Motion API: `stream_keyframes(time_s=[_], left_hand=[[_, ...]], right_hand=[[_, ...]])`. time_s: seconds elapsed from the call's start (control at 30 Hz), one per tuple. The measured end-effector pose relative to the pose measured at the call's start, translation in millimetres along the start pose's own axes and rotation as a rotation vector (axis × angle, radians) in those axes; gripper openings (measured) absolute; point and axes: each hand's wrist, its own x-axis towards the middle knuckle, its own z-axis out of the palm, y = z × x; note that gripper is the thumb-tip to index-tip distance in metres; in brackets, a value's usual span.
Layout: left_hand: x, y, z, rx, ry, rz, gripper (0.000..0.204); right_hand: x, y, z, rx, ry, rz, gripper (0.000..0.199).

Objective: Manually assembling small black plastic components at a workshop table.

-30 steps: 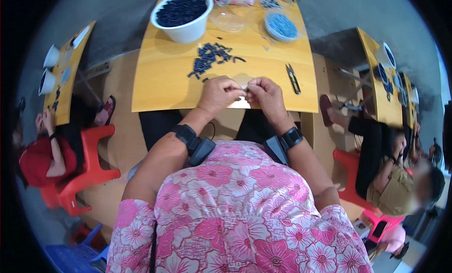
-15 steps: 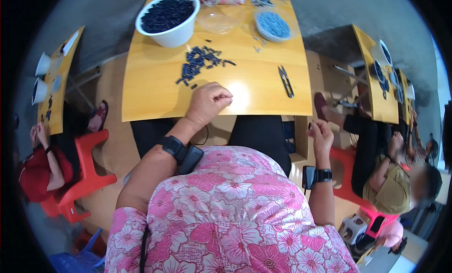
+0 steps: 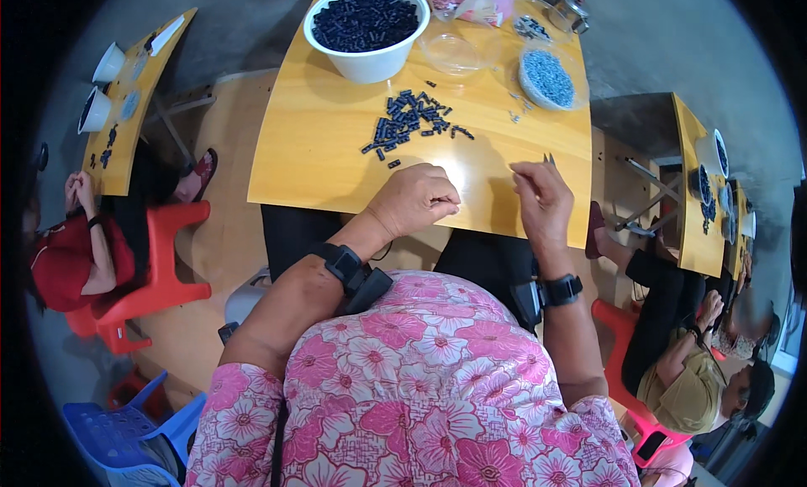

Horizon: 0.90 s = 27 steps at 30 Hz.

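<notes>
My left hand (image 3: 418, 200) is closed in a pinch over the near edge of the table (image 3: 311, 163); whatever sits between its fingertips is hidden. To its right my right hand (image 3: 546, 200) is above the table, fingers curled and pinched, and I cannot make out what they hold. Just past the right hand show the tips of small thread snips (image 3: 549, 159), the rest covered by that hand. A loose pile of small black plastic pieces (image 3: 403, 121) lies beyond my left hand.
At the far side stand a white tub (image 3: 370, 65) full of black pieces, a clear empty bowl (image 3: 456, 52) and a bowl of small light-blue pieces (image 3: 548, 78). Some small pale pieces (image 3: 515, 115) lie loose. Other people sit at tables left and right, near a red stool (image 3: 155, 268).
My right hand has come up from beside the table to above it, covering most of the snips. The view has shifted, while my left hand stays pinched near the table edge.
</notes>
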Motion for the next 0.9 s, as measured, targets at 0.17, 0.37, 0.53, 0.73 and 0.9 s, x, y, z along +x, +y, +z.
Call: stream_keyframes(time_s=[0.17, 0.37, 0.53, 0.73, 0.9], left_hand=[[0.8, 1.5, 0.4, -0.019, -0.007, 0.028, 0.004], [-1.9, 0.2, -1.2, -0.088, -0.024, -0.006, 0.006], [-2.9, -0.2, -1.9, -0.104, -0.011, -0.007, 0.007], [-2.5, -0.7, -1.3, -0.107, -0.011, 0.002, 0.007], [-2.2, 1.8, -1.0, -0.088, -0.009, -0.01, 0.007]], right_hand=[[36.6, -14.6, 52.4, 0.0, -0.123, -0.197, 0.017], [59.2, -22.1, 86.5, -0.188, -0.25, -0.29, 0.016], [60.7, -18.5, 96.4, -0.347, -0.311, -0.35, 0.013], [59.1, -12.9, 94.6, -0.368, -0.354, -0.395, 0.011], [46.5, -10.5, 76.9, -0.298, -0.354, -0.364, 0.01]])
